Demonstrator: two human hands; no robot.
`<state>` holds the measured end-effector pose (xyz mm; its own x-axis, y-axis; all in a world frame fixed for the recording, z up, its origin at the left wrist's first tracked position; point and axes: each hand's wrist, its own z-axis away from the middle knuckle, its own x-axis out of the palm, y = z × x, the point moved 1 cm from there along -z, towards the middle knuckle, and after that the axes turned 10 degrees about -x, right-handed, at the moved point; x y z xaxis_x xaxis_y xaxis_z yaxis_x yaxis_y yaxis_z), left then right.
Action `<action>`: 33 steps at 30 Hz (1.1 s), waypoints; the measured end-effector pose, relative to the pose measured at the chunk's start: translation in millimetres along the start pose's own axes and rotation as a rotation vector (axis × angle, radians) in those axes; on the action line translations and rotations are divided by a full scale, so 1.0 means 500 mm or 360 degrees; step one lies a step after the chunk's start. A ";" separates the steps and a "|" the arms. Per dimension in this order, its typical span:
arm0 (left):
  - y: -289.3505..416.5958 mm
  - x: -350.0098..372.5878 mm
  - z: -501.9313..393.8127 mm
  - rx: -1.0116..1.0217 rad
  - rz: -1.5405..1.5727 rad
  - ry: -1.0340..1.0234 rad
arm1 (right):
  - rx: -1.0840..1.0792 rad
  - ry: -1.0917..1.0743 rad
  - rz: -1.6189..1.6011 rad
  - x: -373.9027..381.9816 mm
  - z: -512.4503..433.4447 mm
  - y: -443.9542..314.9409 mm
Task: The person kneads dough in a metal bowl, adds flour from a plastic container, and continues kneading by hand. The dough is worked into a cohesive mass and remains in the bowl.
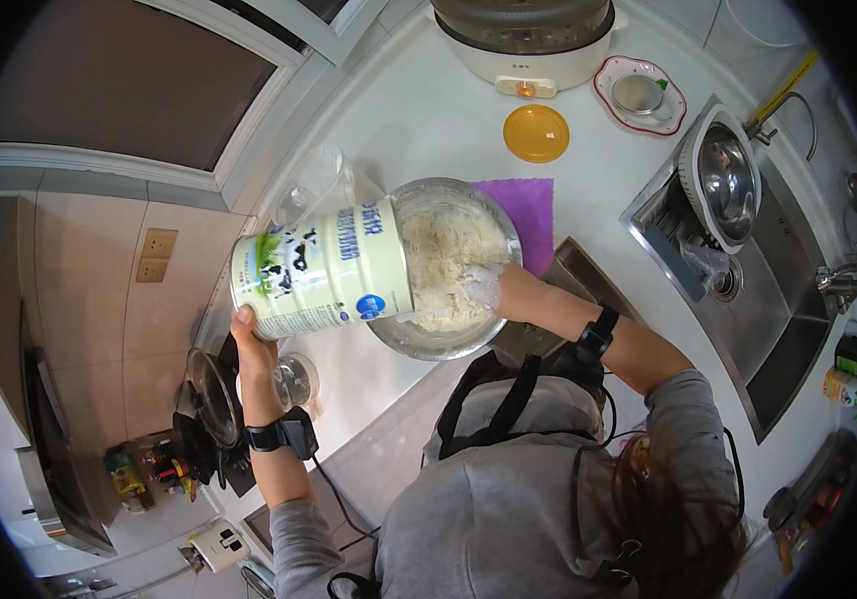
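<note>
My left hand grips the base end of a large pale-green tin, printed with cows and writing. The tin is tipped on its side, its far end over the rim of a metal mixing bowl. Inside the bowl lies a crumbly, pale flour mixture. My right hand reaches into the bowl from the right. Its fingers are coated white and partly sunk in the mixture, so their grip is hidden. The tin's mouth faces the bowl and cannot be seen into.
A purple cloth lies partly under the bowl. Beyond are a yellow lid, an electric cooker and a red-rimmed dish. A clear pitcher stands behind the tin, a glass jar near my left wrist. The sink is at right.
</note>
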<state>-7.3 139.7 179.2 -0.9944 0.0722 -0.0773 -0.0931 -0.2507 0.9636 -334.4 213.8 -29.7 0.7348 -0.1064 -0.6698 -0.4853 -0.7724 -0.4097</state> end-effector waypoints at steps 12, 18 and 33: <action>0.042 0.004 0.011 0.0075 -0.0074 0.0110 | 0.0067 -0.0198 -0.0019 0.005 0.002 0.004; 0.052 0.018 -0.016 0.0100 0.0047 0.0118 | 0.0102 -0.0272 -0.0039 0.004 0.002 0.006; -0.071 -0.106 0.099 -0.0028 0.0374 0.0292 | 0.0270 -0.0496 -0.0179 -0.037 -0.030 -0.011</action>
<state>51.2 192.5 161.6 -0.9811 -0.1651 0.1012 0.1418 -0.2565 0.9561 -338.4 210.4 -5.8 0.6214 0.1893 -0.7603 -0.5002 -0.6510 -0.5709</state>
